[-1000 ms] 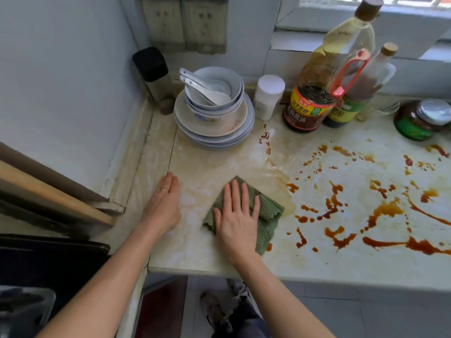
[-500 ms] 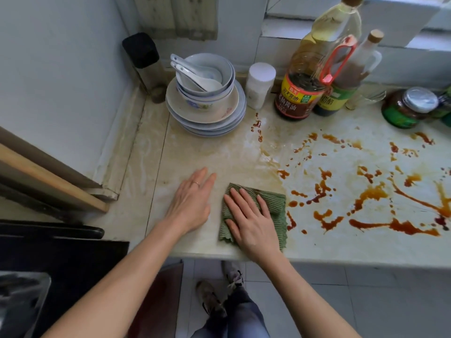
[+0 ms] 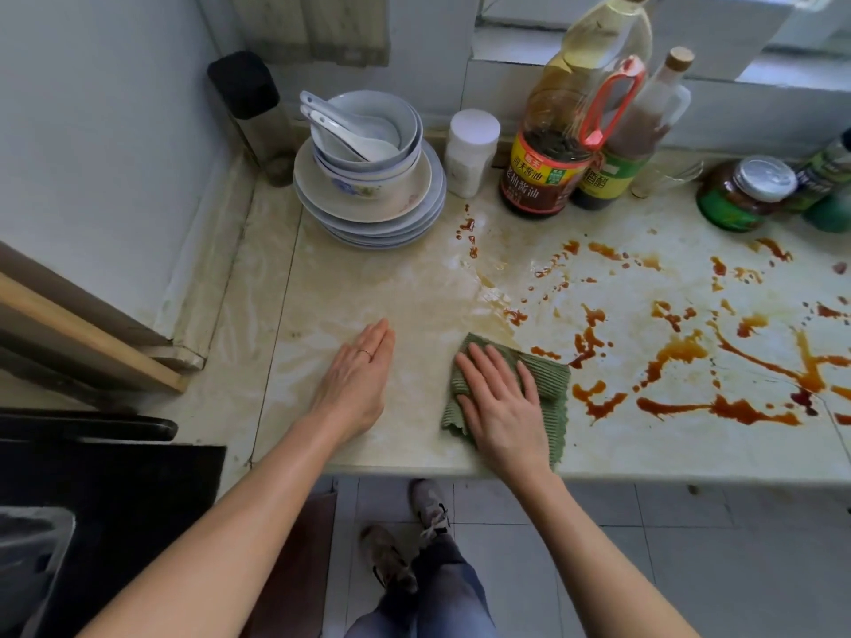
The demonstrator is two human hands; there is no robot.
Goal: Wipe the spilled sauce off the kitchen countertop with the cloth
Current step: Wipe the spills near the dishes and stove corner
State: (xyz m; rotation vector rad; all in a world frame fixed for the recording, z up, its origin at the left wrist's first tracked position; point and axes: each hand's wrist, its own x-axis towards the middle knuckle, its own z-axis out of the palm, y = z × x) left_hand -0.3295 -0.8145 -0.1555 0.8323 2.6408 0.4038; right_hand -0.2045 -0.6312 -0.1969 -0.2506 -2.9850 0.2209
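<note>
A folded green ribbed cloth [image 3: 550, 382] lies on the pale countertop [image 3: 405, 287] near its front edge. My right hand [image 3: 499, 400] presses flat on the cloth, fingers spread. Just right of the cloth begins the brown-red spilled sauce [image 3: 718, 407], in streaks and blobs across the right half of the counter; a few drops of sauce [image 3: 467, 227] sit near the plates. My left hand [image 3: 357, 382] rests flat on the smeared counter, left of the cloth, holding nothing.
At the back stand stacked plates and bowls with spoons [image 3: 368, 163], a white jar [image 3: 472, 151], a soy sauce bottle [image 3: 545, 172], an oil bottle [image 3: 603, 39], a vinegar bottle [image 3: 626, 145] and a green-labelled jar [image 3: 743, 193]. A black-capped container [image 3: 251, 108] is in the corner. A wall bounds the left side.
My right hand has slid the cloth to the right, up to the edge of the sauce streaks. My left hand has also shifted right along the counter.
</note>
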